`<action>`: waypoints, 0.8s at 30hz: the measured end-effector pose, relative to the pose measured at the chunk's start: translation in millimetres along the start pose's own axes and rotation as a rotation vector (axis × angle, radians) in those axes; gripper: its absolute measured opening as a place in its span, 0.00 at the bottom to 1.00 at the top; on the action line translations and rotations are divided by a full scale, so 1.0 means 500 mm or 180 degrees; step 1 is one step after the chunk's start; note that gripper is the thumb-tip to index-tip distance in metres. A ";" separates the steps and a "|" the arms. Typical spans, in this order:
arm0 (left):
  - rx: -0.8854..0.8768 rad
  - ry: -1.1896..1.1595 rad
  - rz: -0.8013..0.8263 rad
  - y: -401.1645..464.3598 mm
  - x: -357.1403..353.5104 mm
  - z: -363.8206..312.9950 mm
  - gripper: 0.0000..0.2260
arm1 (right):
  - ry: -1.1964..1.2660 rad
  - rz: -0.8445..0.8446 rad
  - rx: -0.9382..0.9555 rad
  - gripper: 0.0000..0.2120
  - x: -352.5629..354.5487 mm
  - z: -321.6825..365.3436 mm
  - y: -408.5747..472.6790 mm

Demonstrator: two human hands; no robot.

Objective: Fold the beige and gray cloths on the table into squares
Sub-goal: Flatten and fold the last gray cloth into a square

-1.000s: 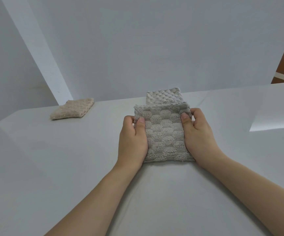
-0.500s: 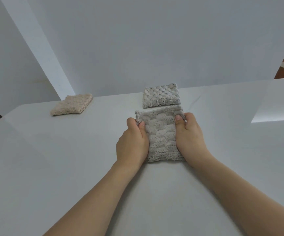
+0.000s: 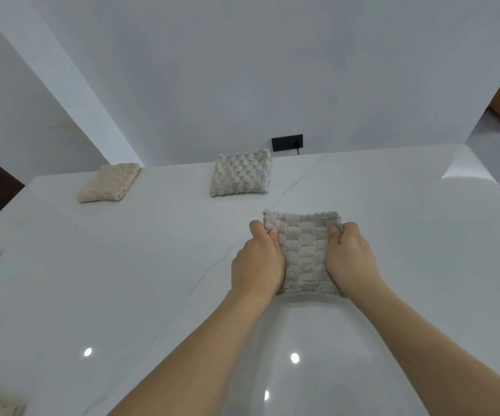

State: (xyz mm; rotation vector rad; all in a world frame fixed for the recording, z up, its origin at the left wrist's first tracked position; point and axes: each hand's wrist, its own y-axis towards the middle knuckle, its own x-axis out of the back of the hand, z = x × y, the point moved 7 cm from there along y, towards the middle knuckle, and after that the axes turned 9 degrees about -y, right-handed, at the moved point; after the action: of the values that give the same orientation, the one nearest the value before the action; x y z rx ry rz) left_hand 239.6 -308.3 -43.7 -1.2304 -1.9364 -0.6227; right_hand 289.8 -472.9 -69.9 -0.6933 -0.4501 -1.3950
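Held from both sides: gray cloth (image 3: 304, 253) lying flat on the white table (image 3: 122, 280), right of centre and close to the body, between the two hands. Left hand (image 3: 257, 265) curled round the left edge, thumb on top near the far left corner, fingers tucked under out of sight; right hand (image 3: 350, 259) mirroring it on the right edge, thumb pressed onto the pile, fingers likewise hidden beneath. Neither hand nearer than the other, both touching, both pinching the cloth by its far corners. Long axis running away from the body, near edge at the wrists, far edge just beyond the thumbs. Already doubled over, judging by the thick, soft edges; slightly longer than wide, so probably one more fold, far edge to near edge or the reverse, across that long axis, if a square is still wanted. Thick, plush, scalloped texture, dull gray-beige, likely to spring back unless pressed flat. Farther off near the wall, well apart from the hands: a lighter folded gray cloth (image 3: 240, 173) straight ahead and a folded beige cloth (image 3: 109, 183) to the left, both lying as squares. More beige fabric cut off at the left edge, too little showing to judge.
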 end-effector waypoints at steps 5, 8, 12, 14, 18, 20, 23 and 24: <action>-0.0050 0.0214 0.0139 -0.007 -0.104 -0.068 0.10 | -0.0534 -0.0040 -0.0213 0.13 0.069 -0.101 0.022; -0.0011 0.0246 0.0116 -0.018 -0.166 -0.126 0.11 | -0.0758 -0.0289 -0.0047 0.13 0.138 -0.147 0.043; 0.0068 0.0272 0.0043 -0.045 -0.231 -0.195 0.10 | -0.1063 -0.0395 0.0241 0.12 0.210 -0.196 0.063; 0.0052 0.0380 0.0006 -0.056 -0.260 -0.226 0.10 | -0.1049 -0.0363 0.0270 0.11 0.242 -0.232 0.066; 0.0033 0.0412 -0.0012 -0.082 -0.316 -0.290 0.10 | -0.1112 -0.0359 0.0217 0.12 0.306 -0.297 0.078; 0.0012 0.0379 -0.0033 -0.094 -0.340 -0.325 0.10 | -0.1176 -0.0419 0.0179 0.12 0.340 -0.326 0.091; 0.0026 0.0409 -0.0026 -0.101 -0.379 -0.370 0.10 | -0.1421 -0.0654 0.0242 0.12 0.386 -0.362 0.107; 0.0034 0.0447 -0.0033 -0.103 -0.388 -0.382 0.10 | -0.1475 -0.0692 0.0188 0.12 0.396 -0.375 0.111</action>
State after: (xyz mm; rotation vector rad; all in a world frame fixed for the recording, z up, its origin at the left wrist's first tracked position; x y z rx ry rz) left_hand 306.3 -574.2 -83.8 -1.1398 -1.8282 -0.6849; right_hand 352.0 -743.9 -84.6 -0.9438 -0.9516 -1.4134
